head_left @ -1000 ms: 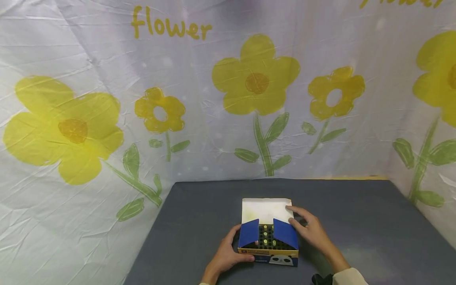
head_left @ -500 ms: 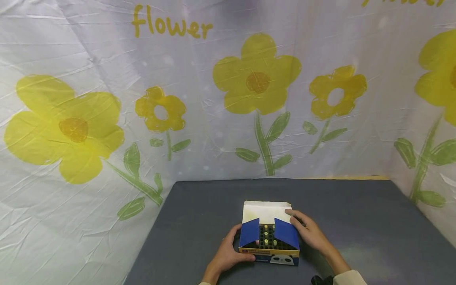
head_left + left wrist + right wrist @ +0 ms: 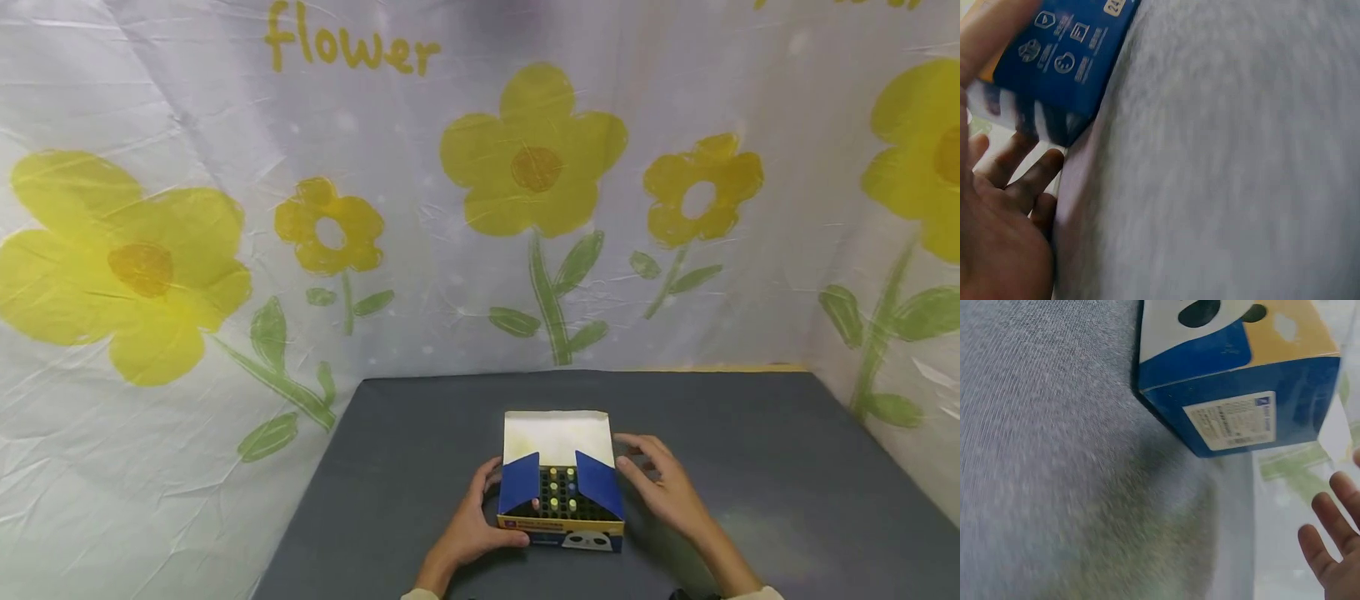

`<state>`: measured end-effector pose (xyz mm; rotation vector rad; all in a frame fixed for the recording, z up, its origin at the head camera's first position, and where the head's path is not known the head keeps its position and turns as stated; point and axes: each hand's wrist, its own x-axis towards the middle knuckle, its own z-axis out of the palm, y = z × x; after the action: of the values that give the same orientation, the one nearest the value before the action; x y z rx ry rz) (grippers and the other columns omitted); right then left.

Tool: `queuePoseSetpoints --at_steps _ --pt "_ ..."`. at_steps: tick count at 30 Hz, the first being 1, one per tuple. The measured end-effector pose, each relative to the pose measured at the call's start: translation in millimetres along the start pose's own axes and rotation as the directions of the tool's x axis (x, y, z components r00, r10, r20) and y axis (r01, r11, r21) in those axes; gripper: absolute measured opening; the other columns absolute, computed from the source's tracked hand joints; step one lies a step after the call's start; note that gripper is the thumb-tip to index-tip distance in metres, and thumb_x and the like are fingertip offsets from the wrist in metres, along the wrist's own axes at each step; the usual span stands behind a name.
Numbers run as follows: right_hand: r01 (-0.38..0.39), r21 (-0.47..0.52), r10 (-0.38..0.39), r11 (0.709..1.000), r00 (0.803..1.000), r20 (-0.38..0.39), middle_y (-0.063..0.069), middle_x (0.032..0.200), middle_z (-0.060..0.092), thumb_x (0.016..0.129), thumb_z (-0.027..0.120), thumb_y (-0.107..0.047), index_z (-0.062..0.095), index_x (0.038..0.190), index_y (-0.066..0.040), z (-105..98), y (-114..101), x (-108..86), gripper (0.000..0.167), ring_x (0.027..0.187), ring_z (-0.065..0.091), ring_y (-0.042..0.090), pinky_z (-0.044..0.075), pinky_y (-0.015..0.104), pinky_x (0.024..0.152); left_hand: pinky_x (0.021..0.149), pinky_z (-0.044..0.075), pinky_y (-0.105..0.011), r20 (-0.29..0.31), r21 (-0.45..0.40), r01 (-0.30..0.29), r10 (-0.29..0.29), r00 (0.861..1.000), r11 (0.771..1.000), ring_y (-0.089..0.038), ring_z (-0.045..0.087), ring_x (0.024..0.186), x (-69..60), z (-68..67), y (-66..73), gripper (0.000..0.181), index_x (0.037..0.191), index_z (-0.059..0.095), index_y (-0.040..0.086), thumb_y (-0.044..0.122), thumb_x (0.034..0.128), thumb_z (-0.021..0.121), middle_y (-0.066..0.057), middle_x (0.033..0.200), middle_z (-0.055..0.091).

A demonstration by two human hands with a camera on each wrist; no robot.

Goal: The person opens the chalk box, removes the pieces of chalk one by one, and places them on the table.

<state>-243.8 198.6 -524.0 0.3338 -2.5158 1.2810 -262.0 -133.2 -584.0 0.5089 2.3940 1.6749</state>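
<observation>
In the head view, a rectangular cardboard box (image 3: 542, 528) printed in blue and yellow, with a panda face (image 3: 588, 541) on its front, sits on the desk (image 3: 420, 442). Its white-lined lid (image 3: 557, 437) stands up at the back, and two smooth blue side flaps (image 3: 520, 485) lean over a dark grid of round holes (image 3: 545, 496) holding a few pale-tipped sticks (image 3: 554, 487). The desk is dark grey and matt; behind and beside it hangs creased white cloth (image 3: 420, 142) painted with yellow flowers (image 3: 534, 154) and the word "flower". The left hand (image 3: 468, 527) grips the box's left end, thumb along the front and fingers round the side; the right hand (image 3: 666, 493) is spread just beside the lid's right edge, holding nothing

In the left wrist view, white line icons (image 3: 1063, 62) mark a glossy blue face of the box. The grey surface looks grainy and blurred. The thumb crosses the box, while the other fingers bend towards the neighbouring face

In the right wrist view, a white printed label (image 3: 1232, 422) is stuck to the blue end. Finely ribbed grey fabric texture covers the surface below. The fingers (image 3: 1330, 515) are parted, clear of the box
</observation>
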Motion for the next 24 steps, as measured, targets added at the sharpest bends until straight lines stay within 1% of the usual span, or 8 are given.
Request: queuePoseSetpoints --at_steps 3,6,8,10,12,17,21,24 --pt "0.06 -0.047 -0.062 0.997 0.998 -0.021 0.003 0.119 0.063 0.101 0.065 -0.022 0.064 0.131 -0.018 -8 -5 -2.6 0.03 0.107 0.052 0.019 0.047 0.04 0.086 0.109 0.038 -0.062 -0.02 -0.037 -0.032 0.031 0.999 0.999 -0.038 0.042 0.145 -3.4 -5.9 4.2 0.112 0.163 0.015 0.031 0.033 0.0785 0.089 -0.014 0.158 0.043" --pt "0.106 -0.1 -0.107 0.989 0.994 -0.001 0.004 0.118 0.061 0.096 0.071 -0.026 0.066 0.127 -0.015 -12 -8 -2.4 0.033 0.108 0.048 0.022 0.039 0.05 0.09 0.107 0.041 -0.058 -0.074 -0.013 -0.052 0.051 0.996 0.999 -0.037 0.042 0.145 -6.2 -12.3 12.3 0.103 0.16 0.024 0.034 0.029 0.0797 0.088 -0.011 0.159 0.043" --pt "0.131 -0.146 -0.127 0.981 0.991 0.033 0.005 0.117 0.061 0.092 0.076 -0.031 0.066 0.127 -0.013 -13 -9 -1.7 0.041 0.109 0.047 0.022 0.035 0.053 0.09 0.105 0.041 -0.06 -0.095 0.058 -0.067 0.072 0.993 0.996 -0.037 0.038 0.146 -6.5 -16.5 19.9 0.096 0.158 0.033 0.033 0.03 0.0786 0.089 -0.01 0.159 0.04" --pt "0.148 -0.198 -0.136 0.969 0.988 0.075 0.005 0.116 0.06 0.087 0.079 -0.039 0.065 0.127 -0.011 -13 -12 -0.8 0.051 0.108 0.046 0.023 0.031 0.053 0.09 0.106 0.038 -0.066 -0.093 0.14 -0.075 0.089 0.992 0.987 -0.037 0.033 0.147 -4.4 -19.4 28.0 0.091 0.154 0.042 0.031 0.035 0.0774 0.089 -0.008 0.159 0.037" --pt "0.164 -0.253 -0.14 0.953 0.984 0.11 0.004 0.113 0.059 0.083 0.081 -0.047 0.066 0.128 -0.012 -13 -16 -0.4 0.059 0.105 0.044 0.021 0.03 0.049 0.087 0.105 0.034 -0.072 -0.072 0.235 -0.103 0.123 0.99 0.966 -0.038 0.029 0.147 -0.2 -21.5 35.7 0.087 0.152 0.047 0.031 0.041 0.0765 0.089 -0.009 0.158 0.034" --pt "0.191 -0.347 -0.141 0.918 0.976 0.165 0.001 0.107 0.055 0.073 0.083 -0.06 0.068 0.124 -0.017 -9 -24 1.0 0.068 0.098 0.04 0.017 0.025 0.041 0.081 0.106 0.026 -0.076 -0.022 0.44 -0.116 0.139 0.99 0.89 -0.039 0.025 0.148 9.9 -21.0 51.3 0.085 0.148 0.051 0.035 0.058 0.0731 0.086 -0.006 0.157 0.033" --pt "0.211 -0.402 -0.139 0.891 0.97 0.2 -0.001 0.108 0.052 0.071 0.082 -0.066 0.068 0.121 -0.021 -5 -28 3.6 0.069 0.098 0.041 0.018 0.025 0.041 0.081 0.109 0.023 -0.073 0.014 0.519 -0.131 0.145 0.989 0.845 -0.038 0.026 0.147 16.1 -18.3 57.7 0.083 0.144 0.053 0.034 0.062 0.0718 0.084 -0.006 0.155 0.035" --pt "0.228 -0.422 -0.145 0.877 0.965 0.22 -0.001 0.109 0.052 0.069 0.082 -0.068 0.067 0.121 -0.021 -1 -30 6.0 0.072 0.1 0.042 0.019 0.025 0.042 0.081 0.108 0.026 -0.071 0.022 0.55 -0.147 0.162 0.987 0.822 -0.038 0.027 0.146 20.2 -15.3 59.3 0.079 0.14 0.056 0.033 0.064 0.0725 0.082 -0.007 0.153 0.037"
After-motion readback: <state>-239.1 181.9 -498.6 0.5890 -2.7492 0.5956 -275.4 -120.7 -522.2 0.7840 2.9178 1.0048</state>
